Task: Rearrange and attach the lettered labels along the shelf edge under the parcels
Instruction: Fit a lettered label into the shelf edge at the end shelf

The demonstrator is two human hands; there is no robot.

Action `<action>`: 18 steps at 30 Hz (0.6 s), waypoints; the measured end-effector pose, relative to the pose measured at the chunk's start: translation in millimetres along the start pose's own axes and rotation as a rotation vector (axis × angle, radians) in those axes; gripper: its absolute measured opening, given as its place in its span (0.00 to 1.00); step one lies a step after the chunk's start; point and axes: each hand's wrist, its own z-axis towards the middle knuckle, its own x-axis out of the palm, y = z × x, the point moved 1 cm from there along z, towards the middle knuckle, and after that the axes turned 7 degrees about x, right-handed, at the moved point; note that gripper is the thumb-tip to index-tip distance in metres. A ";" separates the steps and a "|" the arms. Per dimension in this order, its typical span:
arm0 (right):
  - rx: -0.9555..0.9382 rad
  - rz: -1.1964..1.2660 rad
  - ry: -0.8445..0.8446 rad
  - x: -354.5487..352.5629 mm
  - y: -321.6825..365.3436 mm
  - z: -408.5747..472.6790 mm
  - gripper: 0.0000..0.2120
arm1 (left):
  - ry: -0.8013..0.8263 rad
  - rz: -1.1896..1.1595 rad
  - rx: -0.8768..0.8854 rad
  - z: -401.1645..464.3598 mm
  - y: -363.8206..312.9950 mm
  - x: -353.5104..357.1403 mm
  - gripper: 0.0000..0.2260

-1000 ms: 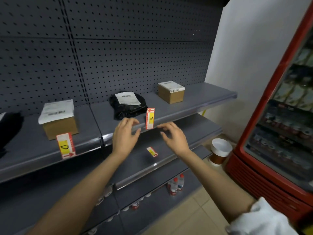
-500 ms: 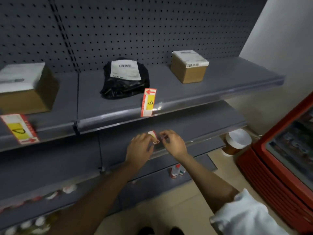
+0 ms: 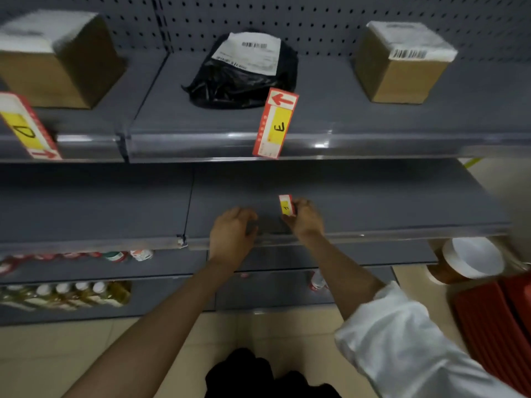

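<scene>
Hands have dropped from the upper shelf edge to the lower shelf. A second ago a small label lay flat there; now the right hand has it pinched upright between fingertips, at 6 o'clock from the E label. The left hand, at 9 o'clock from the right, rests curled on the lower edge; whether it grips anything, I cannot tell. Likely next: carrying it up beneath the box at 1 o'clock.
</scene>
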 end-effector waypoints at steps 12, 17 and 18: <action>0.138 0.192 0.042 8.9 7.1 8.1 0.22 | 0.046 0.002 0.121 6.7 -4.2 -12.9 0.09; 0.093 0.110 0.102 -8.7 9.2 -7.0 0.10 | 0.070 0.024 0.154 11.5 -17.3 -34.3 0.08; 0.062 0.118 0.100 -20.2 9.2 -11.7 0.09 | 0.067 0.034 0.153 13.1 -22.2 -38.3 0.07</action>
